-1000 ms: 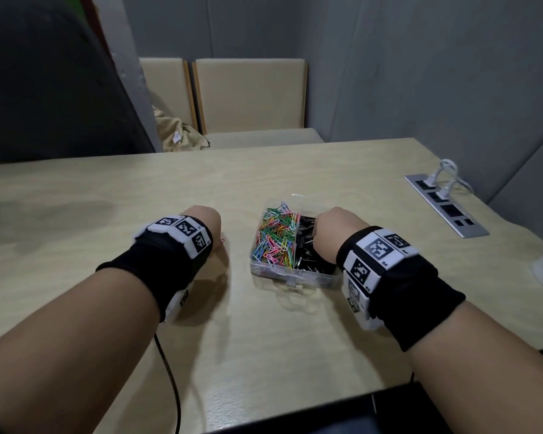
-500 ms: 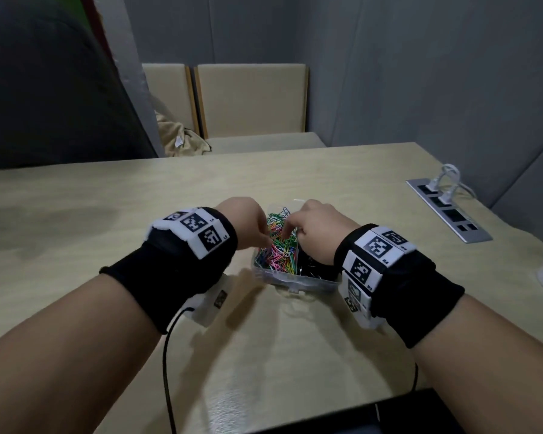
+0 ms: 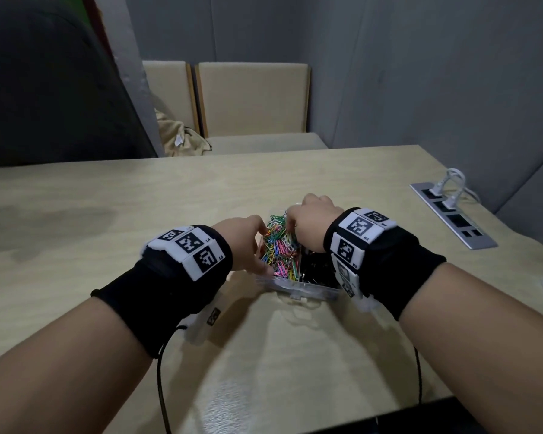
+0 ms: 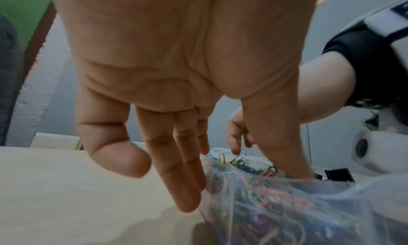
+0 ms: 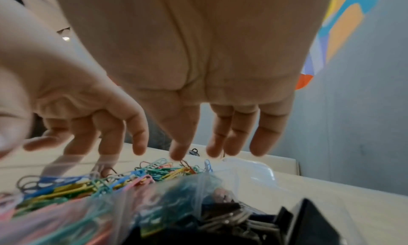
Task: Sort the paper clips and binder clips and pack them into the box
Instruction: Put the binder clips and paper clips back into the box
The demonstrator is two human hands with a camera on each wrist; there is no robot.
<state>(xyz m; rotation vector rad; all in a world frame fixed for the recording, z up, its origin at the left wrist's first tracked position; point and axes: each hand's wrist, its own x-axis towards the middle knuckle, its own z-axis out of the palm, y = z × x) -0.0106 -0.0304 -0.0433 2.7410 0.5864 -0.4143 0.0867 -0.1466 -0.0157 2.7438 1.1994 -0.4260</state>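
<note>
Neither hand grips anything: left hand (image 3: 244, 242), fingers straight, rests against the left wall of the box (image 3: 298, 287), right hand (image 3: 311, 223), fingers relaxed, hovers over paper clips (image 3: 279, 245) beside binder clips (image 3: 317, 267), box on table (image 3: 107, 214).

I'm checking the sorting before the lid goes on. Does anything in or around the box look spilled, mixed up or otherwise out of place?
Nothing stands out. The clear box sits flat on the table, coloured paper clips in its left half and black binder clips in its right. None shows on the table. Both hands reach over the paper clips.
</note>
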